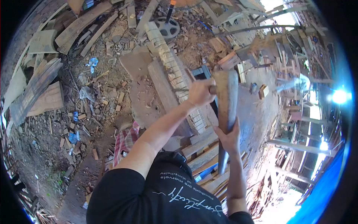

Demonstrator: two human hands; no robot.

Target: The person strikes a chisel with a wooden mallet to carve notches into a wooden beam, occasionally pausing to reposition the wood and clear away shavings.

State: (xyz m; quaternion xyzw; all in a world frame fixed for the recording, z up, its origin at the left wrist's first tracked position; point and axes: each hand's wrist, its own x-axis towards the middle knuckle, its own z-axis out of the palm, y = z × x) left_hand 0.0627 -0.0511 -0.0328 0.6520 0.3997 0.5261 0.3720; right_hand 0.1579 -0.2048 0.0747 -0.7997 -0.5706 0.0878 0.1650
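Note:
A long, slightly curved piece of wood (226,93) stands lengthwise in front of me, wider at the far end and tapering toward my body. My right hand (228,138) is wrapped around its lower part, thumb on the left side. My left hand (201,92) is closed in a fist beside the wood's upper left edge. A brown rounded end shows between that fist and the wood, and a thin dark rod sticks out on the fist's other side. It looks like a handled tool, but its kind is hidden. Below my left arm runs a notched pale beam (169,65).
Planks (203,153) lie in front of my body. A spoked metal wheel (167,28) is at the far side. Wood scraps and chips cover the ground to the left, near a red checked cloth (126,140). Stacked timber and a blue sheet (322,190) are to the right.

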